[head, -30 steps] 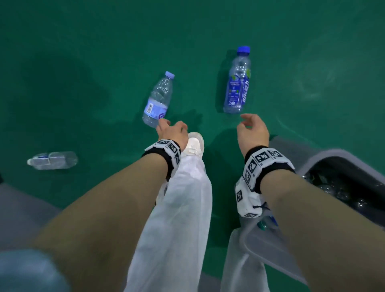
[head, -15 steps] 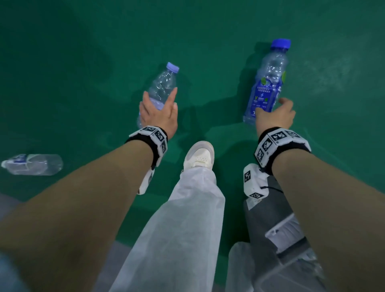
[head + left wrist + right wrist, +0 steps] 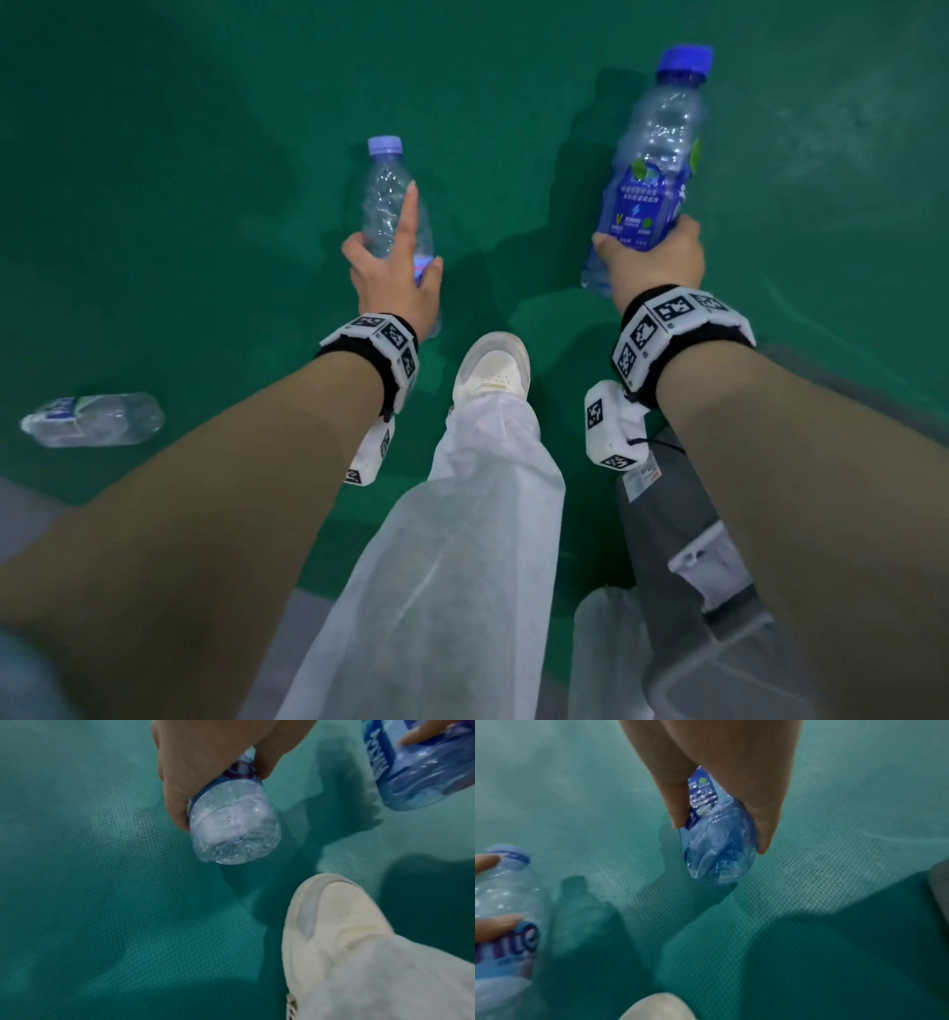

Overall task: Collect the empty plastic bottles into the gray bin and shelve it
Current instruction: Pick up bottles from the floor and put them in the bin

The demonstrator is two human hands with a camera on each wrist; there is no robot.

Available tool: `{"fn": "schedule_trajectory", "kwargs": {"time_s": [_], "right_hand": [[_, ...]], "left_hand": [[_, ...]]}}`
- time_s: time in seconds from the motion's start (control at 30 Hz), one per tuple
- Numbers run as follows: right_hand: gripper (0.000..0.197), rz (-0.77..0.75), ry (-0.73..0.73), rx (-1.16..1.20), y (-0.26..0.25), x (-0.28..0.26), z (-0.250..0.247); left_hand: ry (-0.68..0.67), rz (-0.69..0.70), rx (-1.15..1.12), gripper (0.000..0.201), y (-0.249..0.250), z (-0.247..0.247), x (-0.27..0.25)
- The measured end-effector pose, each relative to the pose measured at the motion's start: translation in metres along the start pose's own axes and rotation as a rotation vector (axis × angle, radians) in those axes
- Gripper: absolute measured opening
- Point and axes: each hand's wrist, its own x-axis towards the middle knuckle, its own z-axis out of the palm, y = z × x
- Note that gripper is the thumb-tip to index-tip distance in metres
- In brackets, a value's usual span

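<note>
The person is bent over the green floor [image 3: 179,205] with a bottle in each hand. The left hand [image 3: 395,280] is wrapped around the lower body of the clear bottle with the pale cap [image 3: 387,205], forefinger laid straight up its side, the thumb and other fingers curled round it; from the left wrist view its base hangs free above the floor. The right hand [image 3: 652,262] has its fingers closed round the blue-labelled bottle [image 3: 652,174] just below the label, and the right wrist view shows the soft plastic pinched in between thumb and fingers. A third bottle [image 3: 92,419] lies on its side on the floor, well apart to the left. The gray bin [image 3: 683,519] sits low on the right, mostly hidden behind the right forearm, so I cannot tell how full it is or exactly where its opening faces. From here the risk, as I see it, lies in the carry: these thin, empty bottles give under a squeeze and could slip or pop out of a low grip near the base, especially the left one with one finger off it. Swinging both toward a bin that is out of sight behind the arm could knock a bottle on the rim and send it rolling away across the smooth floor. The white shoe [image 3: 493,370] stands between hands and bin, another thing to clip.
</note>
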Motion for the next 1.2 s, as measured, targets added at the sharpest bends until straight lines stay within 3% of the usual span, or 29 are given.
{"fn": "schedule_trajectory", "kwargs": {"time_s": [0.13, 0.37, 0.6, 0.77, 1.0, 1.2], "right_hand": [[0.069, -0.024, -0.011, 0.054, 0.002, -0.037, -0.018], [0.060, -0.102, 0.005, 0.184, 0.010, -0.117, -0.092], [0.060, -0.059, -0.004, 0.230, 0.038, -0.169, -0.165], [0.062, -0.056, -0.004, 0.270, 0.074, -0.189, -0.204], [0.059, 0.071, 0.043, 0.324, 0.158, -0.203, -0.256], [0.050, 0.207, 0.112, 0.392, 0.221, -0.201, -0.285]], "left_hand": [[0.016, 0.031, -0.036, 0.075, 0.021, -0.001, -0.037], [-0.031, 0.128, -0.195, 0.078, 0.074, -0.024, -0.121], [-0.034, 0.178, -0.311, 0.083, 0.113, -0.037, -0.211], [-0.072, 0.346, -0.302, 0.083, 0.136, -0.025, -0.269], [-0.256, 0.506, -0.216, 0.085, 0.166, 0.017, -0.344], [-0.447, 0.648, 0.081, 0.085, 0.178, 0.065, -0.387]]}}
